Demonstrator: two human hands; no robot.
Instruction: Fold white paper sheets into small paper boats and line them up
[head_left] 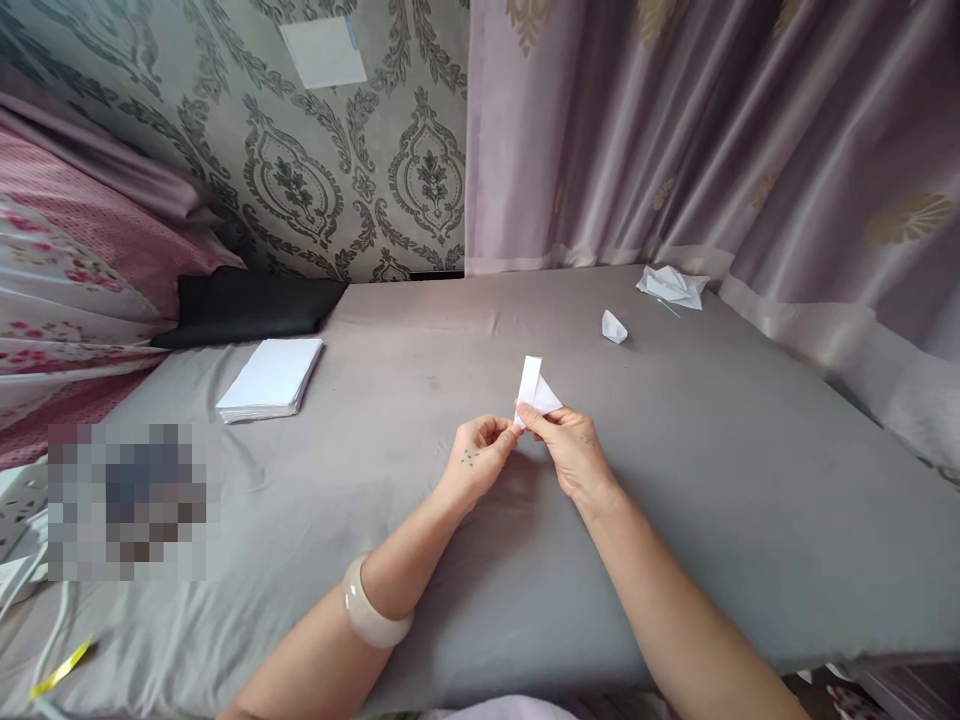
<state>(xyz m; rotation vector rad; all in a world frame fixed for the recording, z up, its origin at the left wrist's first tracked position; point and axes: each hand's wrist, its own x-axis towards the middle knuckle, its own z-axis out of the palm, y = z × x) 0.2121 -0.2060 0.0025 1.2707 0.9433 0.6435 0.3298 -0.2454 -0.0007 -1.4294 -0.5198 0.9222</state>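
A folded piece of white paper (530, 380) is held up above the grey cloth, a narrow strip rising on its left and a pointed flap at its right. My right hand (574, 445) pinches it with the thumb on the near face; the fingers behind are partly hidden. At the paper's lower left corner, my left hand (484, 450) has its thumb and forefinger pinched together on the edge. Beyond the hands, a small folded paper shape (613, 327) lies on the cloth.
A stack of white paper (271, 375) lies at the left, in front of a black folded item (255, 305). More folded papers (673, 286) sit near the curtain (600, 130), beside a thin pale-green stick (669, 307). White cables (60, 620) and a yellow strip (64, 668) are at the lower left.
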